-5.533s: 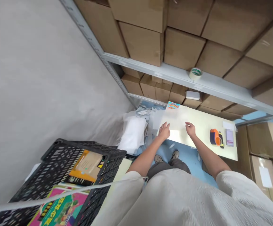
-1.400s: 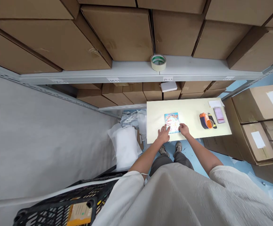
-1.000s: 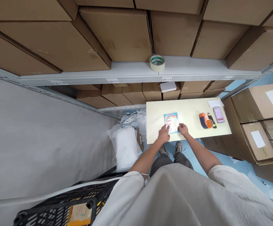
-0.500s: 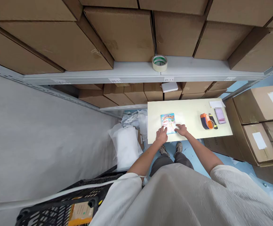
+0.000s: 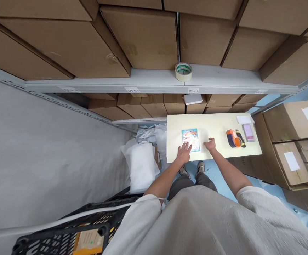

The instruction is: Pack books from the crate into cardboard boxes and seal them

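A thin, colourful picture book with a blue border lies flat on the cream tabletop. My left hand rests on its lower left corner, fingers spread and pressing flat. To the right of the book, a short gap away, my right hand has its thumb and fingers drawn together low over the table. A faint pale patch, perhaps clear film, shows between that hand and the book. What the right fingers hold, if anything, is too small to make out.
An orange and dark-blue tape dispenser, a phone-like blurred item and a white paper lie at the table's right. Shelves of cardboard boxes stand ahead, with a tape roll. A black crate is at lower left.
My right hand has moved rightward off the book's right edge, fingers drawn together. My left hand stays on the lower left corner, its fingers flatter. The book has barely moved.
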A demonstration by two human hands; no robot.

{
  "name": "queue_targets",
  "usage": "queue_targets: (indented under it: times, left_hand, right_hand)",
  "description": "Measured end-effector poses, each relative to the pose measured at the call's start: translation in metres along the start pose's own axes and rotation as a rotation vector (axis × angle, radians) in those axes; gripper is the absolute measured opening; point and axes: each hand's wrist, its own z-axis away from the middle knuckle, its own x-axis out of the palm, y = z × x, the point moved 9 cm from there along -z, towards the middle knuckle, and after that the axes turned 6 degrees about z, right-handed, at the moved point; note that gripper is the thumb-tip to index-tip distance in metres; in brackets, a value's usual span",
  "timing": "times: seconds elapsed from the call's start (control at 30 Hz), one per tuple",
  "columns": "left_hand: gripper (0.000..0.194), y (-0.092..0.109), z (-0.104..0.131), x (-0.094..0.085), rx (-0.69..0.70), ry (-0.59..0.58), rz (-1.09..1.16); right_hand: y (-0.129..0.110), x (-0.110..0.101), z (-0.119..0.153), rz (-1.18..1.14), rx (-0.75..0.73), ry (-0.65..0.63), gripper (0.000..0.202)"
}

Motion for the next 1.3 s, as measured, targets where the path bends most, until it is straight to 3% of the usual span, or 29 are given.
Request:
queue_targets:
  times: [0.1,0.23,0.37,0.5,0.6,0.77,0.93,1.1,1.2,1.3]
  left_hand:
    - [0.088,-0.002,0.0,-0.003,0.011,0.002,0.029]
    - [0.085,-0.005,-0.002,-0.008,0.016,0.022,0.088]
    - [0.083,-0.007,-0.003,-0.016,0.004,0.071,0.148]
    - [0.078,0.002,-0.007,-0.031,0.035,0.172,0.177]
    - [0.077,0.014,-0.011,-0.028,0.059,0.112,0.182]
    - [0.066,0.02,-0.01,-0.022,0.042,0.058,0.111]
    - [0.057,0.018,-0.008,-0.023,0.03,0.073,0.149]
    - [0.049,0.015,-0.013,-0.03,-0.066,0.099,0.267]
    - [0.041,0.023,-0.022,-0.035,-0.092,0.14,0.401]
    - [0.031,0.035,-0.033,-0.037,-0.098,0.172,0.697]
  right_hand:
    - [-0.028,0.016,0.014,0.013,-0.243,-0.049,0.039]
    - [-0.06,0.053,0.039,0.126,-0.498,-0.134,0.041]
    - [-0.071,0.079,0.051,0.211,-0.576,-0.171,0.042]
    - [-0.071,0.087,0.054,0.192,-0.632,-0.246,0.036]
    - [-0.066,0.081,0.05,0.14,-0.626,-0.286,0.03]
    - [-0.043,0.04,0.021,0.112,-0.354,-0.003,0.028]
    - [-0.029,0.05,0.011,0.043,-0.136,-0.074,0.019]
    - [-0.04,0.053,0.018,-0.081,-0.147,-0.122,0.029]
    - [-0.047,0.034,0.02,-0.089,-0.2,-0.112,0.025]
    - [-0.049,0.009,0.022,-0.071,-0.249,-0.079,0.023]
